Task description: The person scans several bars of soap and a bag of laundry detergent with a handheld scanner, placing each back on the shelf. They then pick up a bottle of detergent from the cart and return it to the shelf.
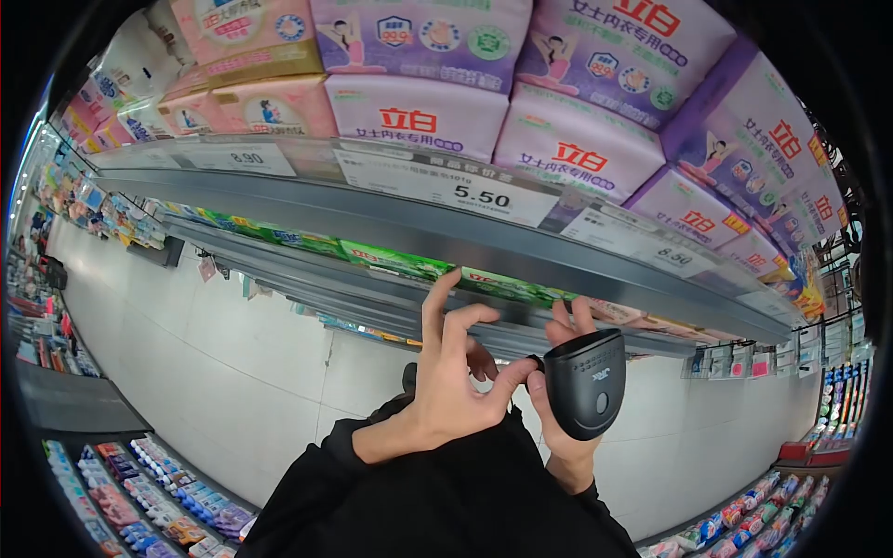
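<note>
My right hand (565, 451) is wrapped round a black handheld barcode scanner (586, 381) with a round button and a row of small dots on top. Two of its fingertips show beyond the scanner's far edge; the rest are hidden beneath. Close by on the left, my left hand (456, 381) has its fingers spread and partly bent. The left thumb reaches right to a small black piece (535, 364) at the scanner's side. The left index fingertip overlaps green soap packs (395, 259) on the lower shelf in this view.
Above my hands runs a grey shelf edge (446, 226) with price labels (465, 192). Purple and white soap packs (409, 121) and pink packs (274, 110) are stacked on it. Below lies a pale tiled floor (251, 344). Stocked shelves (167, 484) stand behind me.
</note>
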`<state>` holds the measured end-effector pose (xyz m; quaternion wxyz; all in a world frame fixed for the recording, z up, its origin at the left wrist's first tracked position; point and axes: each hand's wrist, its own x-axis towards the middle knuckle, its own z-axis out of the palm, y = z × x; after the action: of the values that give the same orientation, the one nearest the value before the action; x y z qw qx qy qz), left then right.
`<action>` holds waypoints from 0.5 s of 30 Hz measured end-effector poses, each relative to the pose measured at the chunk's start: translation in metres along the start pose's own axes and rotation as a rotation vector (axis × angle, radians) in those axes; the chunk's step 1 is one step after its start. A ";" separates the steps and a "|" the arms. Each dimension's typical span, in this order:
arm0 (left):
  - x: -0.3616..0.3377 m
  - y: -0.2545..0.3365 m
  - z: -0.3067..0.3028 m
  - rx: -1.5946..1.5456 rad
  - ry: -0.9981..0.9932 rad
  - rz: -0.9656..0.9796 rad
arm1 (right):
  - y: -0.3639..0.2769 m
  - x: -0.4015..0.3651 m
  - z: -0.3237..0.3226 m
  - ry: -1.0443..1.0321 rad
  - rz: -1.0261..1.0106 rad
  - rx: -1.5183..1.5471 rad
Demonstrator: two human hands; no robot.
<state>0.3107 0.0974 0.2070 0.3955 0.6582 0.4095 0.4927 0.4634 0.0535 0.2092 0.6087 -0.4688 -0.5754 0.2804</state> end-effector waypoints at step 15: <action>-0.005 0.000 0.008 -0.082 -0.041 0.042 | 0.001 -0.002 -0.001 0.024 0.069 0.054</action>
<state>0.3179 0.0917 0.2039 0.4199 0.6599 0.3667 0.5037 0.4638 0.0517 0.2080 0.6181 -0.4750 -0.5438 0.3109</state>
